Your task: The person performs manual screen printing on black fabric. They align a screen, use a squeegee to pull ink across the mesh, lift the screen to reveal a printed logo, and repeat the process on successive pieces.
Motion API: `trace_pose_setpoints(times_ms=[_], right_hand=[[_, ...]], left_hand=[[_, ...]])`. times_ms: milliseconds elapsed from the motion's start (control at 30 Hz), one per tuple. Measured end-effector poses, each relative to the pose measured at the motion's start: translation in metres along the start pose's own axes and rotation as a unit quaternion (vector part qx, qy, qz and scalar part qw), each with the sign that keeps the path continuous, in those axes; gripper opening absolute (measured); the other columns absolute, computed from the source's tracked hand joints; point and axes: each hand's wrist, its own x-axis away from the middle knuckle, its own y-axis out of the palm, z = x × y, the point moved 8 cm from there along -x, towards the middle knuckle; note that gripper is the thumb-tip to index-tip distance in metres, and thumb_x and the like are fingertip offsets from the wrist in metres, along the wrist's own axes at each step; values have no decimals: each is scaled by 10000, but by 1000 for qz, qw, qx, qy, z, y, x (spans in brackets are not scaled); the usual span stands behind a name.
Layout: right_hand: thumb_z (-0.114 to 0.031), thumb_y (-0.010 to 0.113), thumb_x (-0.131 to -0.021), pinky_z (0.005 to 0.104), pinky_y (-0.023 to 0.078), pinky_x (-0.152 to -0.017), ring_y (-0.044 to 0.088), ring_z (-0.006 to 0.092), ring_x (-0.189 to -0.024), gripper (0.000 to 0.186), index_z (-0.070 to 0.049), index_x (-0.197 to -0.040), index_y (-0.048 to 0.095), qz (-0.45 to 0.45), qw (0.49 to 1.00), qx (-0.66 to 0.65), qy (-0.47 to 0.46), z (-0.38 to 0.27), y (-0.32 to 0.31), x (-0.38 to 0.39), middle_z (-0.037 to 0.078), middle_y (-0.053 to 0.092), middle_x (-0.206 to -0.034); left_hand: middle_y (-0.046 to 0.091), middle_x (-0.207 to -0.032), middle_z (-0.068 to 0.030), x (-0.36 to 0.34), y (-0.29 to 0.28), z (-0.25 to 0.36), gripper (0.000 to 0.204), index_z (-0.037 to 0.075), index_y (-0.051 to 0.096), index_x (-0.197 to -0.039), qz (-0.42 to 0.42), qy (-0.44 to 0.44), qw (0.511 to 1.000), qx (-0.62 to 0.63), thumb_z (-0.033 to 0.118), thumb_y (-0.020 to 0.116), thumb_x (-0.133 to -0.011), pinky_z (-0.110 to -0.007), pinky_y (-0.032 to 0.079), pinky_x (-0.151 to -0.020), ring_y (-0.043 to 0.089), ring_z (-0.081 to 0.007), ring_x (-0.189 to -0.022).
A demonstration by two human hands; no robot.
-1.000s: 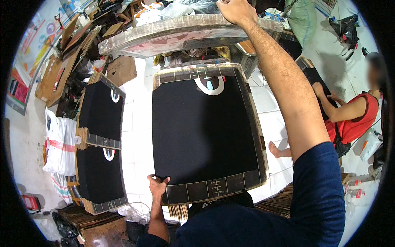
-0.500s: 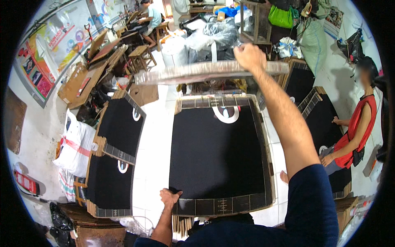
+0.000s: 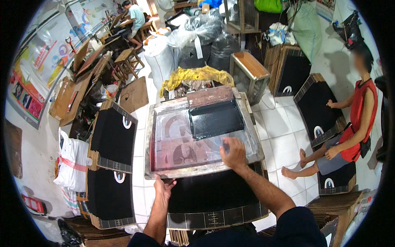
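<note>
A wooden-framed printing screen [image 3: 206,168] lies low over a board covered in black cloth [image 3: 197,191], whose front strip shows below. The mesh carries pale and reddish curved shapes. On its far right part is a glossy black rectangle [image 3: 217,120], apparently ink, and a brown wooden squeegee [image 3: 210,99] lies at the far edge. My right hand [image 3: 234,154], fingers bent and thumb apart, is over the mesh near the front rail and holds nothing. My left hand [image 3: 163,188] is at the screen's front left corner, thumb and fingers parted; whether it touches the rail I cannot tell.
Stacked boards with black cloth [image 3: 111,142] stand at left, others [image 3: 321,105] at right. A person in a red top [image 3: 362,119] sits at right beside them. Behind the screen are a yellow cloth [image 3: 197,77], a wooden cabinet [image 3: 249,76] and bags [image 3: 158,61]. Another person [image 3: 135,18] sits far back.
The raised screen has come down over the black cloth. My right hand has let go of its rail and moved nearer. My left hand has shifted from the board's corner to the screen's corner.
</note>
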Motion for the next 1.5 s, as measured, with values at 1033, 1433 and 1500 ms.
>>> trace_pose_setpoints(times_ms=[1033, 1433, 1500], right_hand=[[-168, 840, -752, 454, 486, -874, 683, 287, -997, 252, -124, -939, 677, -169, 940, 261, -142, 94, 159, -186, 76, 716, -976], [-139, 810, -763, 476, 463, -827, 679, 294, -980, 242, -120, -969, 683, -99, 958, 228, -145, 89, 156, -207, 74, 712, -949], [-150, 834, -758, 468, 480, -862, 678, 285, -979, 260, -128, -964, 677, -100, 955, 232, -157, 99, 171, -225, 52, 722, -978]], left_hand=[[480, -1569, -152, 22, 80, -63, 814, 180, 628, -1454, 7, 544, 545, -637, 421, 911, -729, -691, 143, -1248, 329, -439, -1524], [497, -1563, -128, 19, 76, -64, 728, 244, 668, -1422, 18, 545, 538, -643, 494, 872, -769, -677, 137, -1247, 341, -409, -1522], [500, -1562, -131, 18, 75, -66, 718, 244, 671, -1420, 13, 535, 538, -651, 499, 863, -777, -677, 141, -1244, 346, -411, -1519]])
